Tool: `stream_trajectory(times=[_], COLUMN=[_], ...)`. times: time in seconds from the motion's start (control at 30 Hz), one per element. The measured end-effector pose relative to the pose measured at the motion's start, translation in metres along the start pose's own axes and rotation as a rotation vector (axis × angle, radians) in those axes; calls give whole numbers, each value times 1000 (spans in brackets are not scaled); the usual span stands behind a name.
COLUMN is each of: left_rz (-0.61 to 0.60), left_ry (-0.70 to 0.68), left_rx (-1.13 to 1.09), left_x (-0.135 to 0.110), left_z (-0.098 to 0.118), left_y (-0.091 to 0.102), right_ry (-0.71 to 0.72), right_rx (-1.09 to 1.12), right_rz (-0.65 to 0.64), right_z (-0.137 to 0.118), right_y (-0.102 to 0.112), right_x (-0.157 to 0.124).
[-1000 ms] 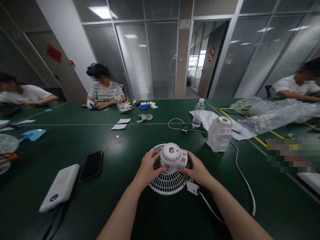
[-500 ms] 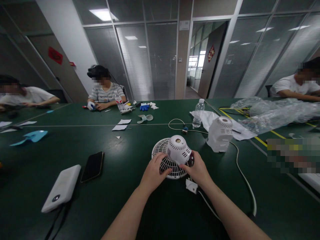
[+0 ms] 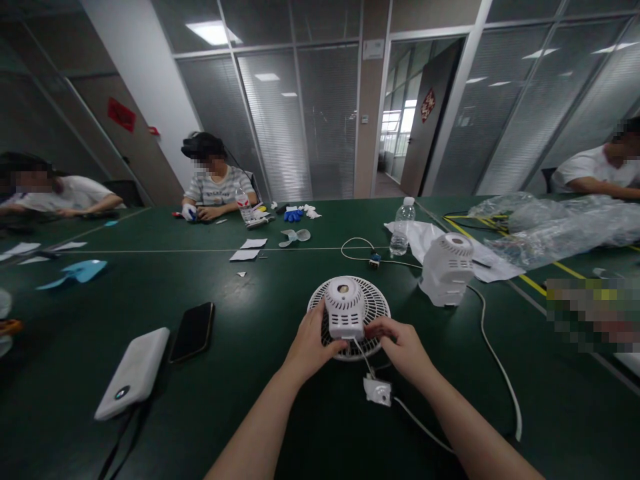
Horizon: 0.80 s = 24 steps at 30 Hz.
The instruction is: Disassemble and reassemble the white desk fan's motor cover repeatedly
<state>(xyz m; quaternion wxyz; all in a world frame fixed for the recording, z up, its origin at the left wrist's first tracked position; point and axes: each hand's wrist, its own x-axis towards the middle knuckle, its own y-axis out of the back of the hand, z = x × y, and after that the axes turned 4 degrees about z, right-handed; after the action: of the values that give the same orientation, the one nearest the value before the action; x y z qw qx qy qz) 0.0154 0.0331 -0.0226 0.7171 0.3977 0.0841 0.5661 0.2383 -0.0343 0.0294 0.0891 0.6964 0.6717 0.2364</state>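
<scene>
A white fan motor housing [image 3: 344, 308], with slots and a round hole on top, rests over a white round fan grille [image 3: 379, 303]. Along the housing's left side, my left hand [image 3: 311, 343] wraps its fingers and thumb around it. My right hand [image 3: 397, 343] has bent fingers, with the fingertips at the housing's lower right edge. From the housing's near side a thin wire runs to a small white switch box [image 3: 377, 391], which lies on the table between my forearms.
A second white fan body [image 3: 447, 270] stands to the right, its cord on the table. Behind are a water bottle [image 3: 402, 227] and clear plastic wrap [image 3: 565, 227]. A phone [image 3: 193, 332] and white power bank [image 3: 134, 373] lie left. Several people sit around the table.
The motor housing has turned, so its slotted side and wire now face me, and it sits more to the left on the grille. My right hand has shifted to its lower edge.
</scene>
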Motion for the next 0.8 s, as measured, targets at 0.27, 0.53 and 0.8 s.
stream_trajectory(times=[0.27,0.53,0.8], left_rz=[11,-24,-79], left_ry=[1,5,22], left_rx=[-93,-102,-152], left_x=[7,8,7], left_z=[-5,-12,-11], left_y=[2,5,9], right_ry=[-73,-39,4], right_rx=[77,65,8], right_rz=[-95,-75,21], right_z=[-12,-5,0], right_y=[-2,-6,-10], right_x=[-4,-4,-3])
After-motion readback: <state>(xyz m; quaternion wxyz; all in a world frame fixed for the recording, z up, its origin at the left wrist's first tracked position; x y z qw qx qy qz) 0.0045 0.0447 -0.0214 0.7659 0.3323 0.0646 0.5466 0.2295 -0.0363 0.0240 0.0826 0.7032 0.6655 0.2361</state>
